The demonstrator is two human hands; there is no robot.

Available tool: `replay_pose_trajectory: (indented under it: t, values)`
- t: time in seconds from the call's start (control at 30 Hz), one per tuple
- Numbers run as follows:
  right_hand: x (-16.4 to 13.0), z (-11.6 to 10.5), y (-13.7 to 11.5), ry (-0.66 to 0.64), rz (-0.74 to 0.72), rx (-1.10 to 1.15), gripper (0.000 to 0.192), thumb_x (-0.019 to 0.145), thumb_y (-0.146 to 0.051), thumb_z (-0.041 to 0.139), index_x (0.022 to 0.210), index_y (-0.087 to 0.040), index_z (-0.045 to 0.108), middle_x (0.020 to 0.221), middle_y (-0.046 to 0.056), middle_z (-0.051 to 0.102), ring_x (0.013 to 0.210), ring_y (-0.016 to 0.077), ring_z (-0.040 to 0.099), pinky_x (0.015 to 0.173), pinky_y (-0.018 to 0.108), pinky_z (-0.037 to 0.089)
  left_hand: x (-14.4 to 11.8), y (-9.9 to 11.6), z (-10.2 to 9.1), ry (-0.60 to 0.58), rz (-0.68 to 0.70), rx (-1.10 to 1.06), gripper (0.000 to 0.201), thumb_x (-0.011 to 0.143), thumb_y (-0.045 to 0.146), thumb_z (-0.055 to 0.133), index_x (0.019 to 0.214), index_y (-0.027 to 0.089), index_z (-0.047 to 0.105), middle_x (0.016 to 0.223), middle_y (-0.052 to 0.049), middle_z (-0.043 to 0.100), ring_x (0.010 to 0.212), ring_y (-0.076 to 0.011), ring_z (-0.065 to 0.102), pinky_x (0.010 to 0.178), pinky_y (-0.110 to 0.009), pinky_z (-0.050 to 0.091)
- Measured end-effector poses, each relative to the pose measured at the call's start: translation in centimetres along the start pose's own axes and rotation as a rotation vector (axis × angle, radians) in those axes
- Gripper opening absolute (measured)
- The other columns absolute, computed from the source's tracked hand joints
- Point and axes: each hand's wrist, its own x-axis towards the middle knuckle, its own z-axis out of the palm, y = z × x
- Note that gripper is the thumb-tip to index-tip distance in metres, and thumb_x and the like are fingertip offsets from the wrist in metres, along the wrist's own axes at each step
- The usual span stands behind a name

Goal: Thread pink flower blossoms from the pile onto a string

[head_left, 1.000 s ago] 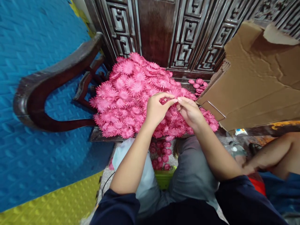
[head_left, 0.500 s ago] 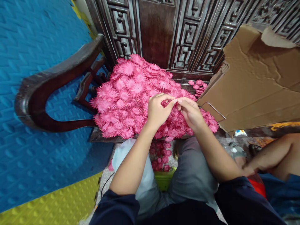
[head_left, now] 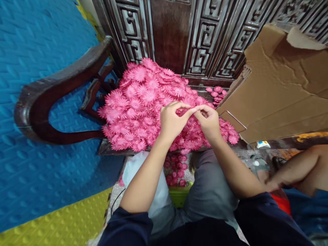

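Observation:
A large heap of pink artificial flower heads point(head_left: 143, 106) covers the seat of a dark wooden bench. Over the heap's right part, my left hand point(head_left: 174, 119) is closed, thumb and forefinger pinched together. Against its fingertips meets my right hand point(head_left: 208, 121), also pinching with thumb and forefinger. Whatever lies between the fingertips is too small or too hidden to make out. More pink flowers point(head_left: 176, 167) show lower down between my knees, above a green container point(head_left: 178, 196).
A curved wooden armrest point(head_left: 51, 92) rises at the left, beside blue mats point(head_left: 28, 177). Carved back panels point(head_left: 171, 37) stand behind the flowers. A big cardboard sheet point(head_left: 282, 95) leans at the right, with a thin metal wire frame by its edge. Another person's bare limb point(head_left: 302, 167) shows at lower right.
My right hand has turned at the wrist, so its back now faces up more and its fingers curl in closer to the left fingertips. My left hand has barely moved.

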Motion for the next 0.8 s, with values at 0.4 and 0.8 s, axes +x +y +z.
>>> replay_pose_trajectory:
  t: [0.4,0.8]
  values:
    - [-0.56,0.09,-0.53,0.075,-0.238,-0.306,0.007,0.076,-0.02,0.061,0.071,-0.017,0.065,0.064,-0.002,0.054,0.06,0.0096,0.048,0.059,0.027,0.039,0.11,0.3,-0.01,0.039,-0.024,0.093,0.012,0.078,0.021,0.057,0.073,0.018,0.067,0.08,-0.003,0.072,0.076,-0.0153,0.063,0.076,-0.029,0.046]
    - [-0.55,-0.05,-0.52,0.066,-0.165,-0.227,0.007,0.077,-0.023,0.06,0.072,-0.018,0.063,0.066,-0.002,0.055,0.059,0.0086,0.048,0.057,0.026,0.039,0.24,0.34,0.03,0.032,-0.151,-0.104,0.003,0.068,0.017,0.059,0.067,0.016,0.062,0.072,0.0,0.067,0.067,-0.0112,0.059,0.067,-0.023,0.045]
